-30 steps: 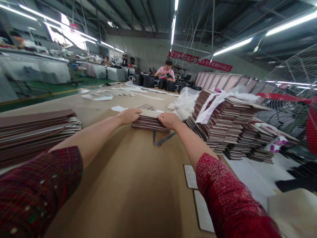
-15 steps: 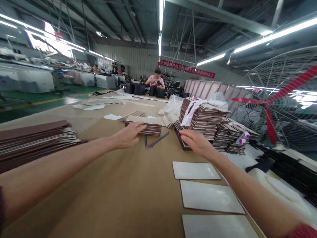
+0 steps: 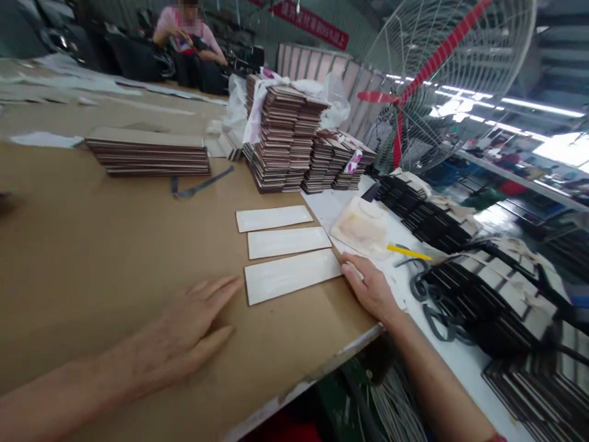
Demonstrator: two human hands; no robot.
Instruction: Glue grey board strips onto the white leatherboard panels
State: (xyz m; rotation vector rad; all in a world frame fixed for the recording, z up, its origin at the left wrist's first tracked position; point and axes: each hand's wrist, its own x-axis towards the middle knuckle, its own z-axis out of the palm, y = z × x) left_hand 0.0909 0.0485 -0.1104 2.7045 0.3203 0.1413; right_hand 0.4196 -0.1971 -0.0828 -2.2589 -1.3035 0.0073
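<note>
Three pale rectangular panels with dark edges lie in a column on the brown table surface (image 3: pixel 115 245): a far panel (image 3: pixel 275 218), a middle panel (image 3: pixel 289 242) and a near panel (image 3: pixel 294 275). Just left of the near panel is my left hand (image 3: pixel 197 325), slightly blurred, thumb apart from the stretched fingers and nothing held. At that panel's right end my right hand (image 3: pixel 370 288) rests with its fingertips at the edge. A whitish gap shows between its thumb and forefinger.
A low stack of panels (image 3: pixel 151 153) and a grey strap (image 3: pixel 202 184) lie farther back. Tall panel stacks (image 3: pixel 288 138) stand beside a large fan (image 3: pixel 442 80). Black bundles (image 3: pixel 478 307) and a yellow stick (image 3: pixel 409 252) occupy the right side. A co-worker (image 3: pixel 191 37) sits behind.
The view has swung right and downward. Both hands have moved from near the far stacks to either end of the near panel.
</note>
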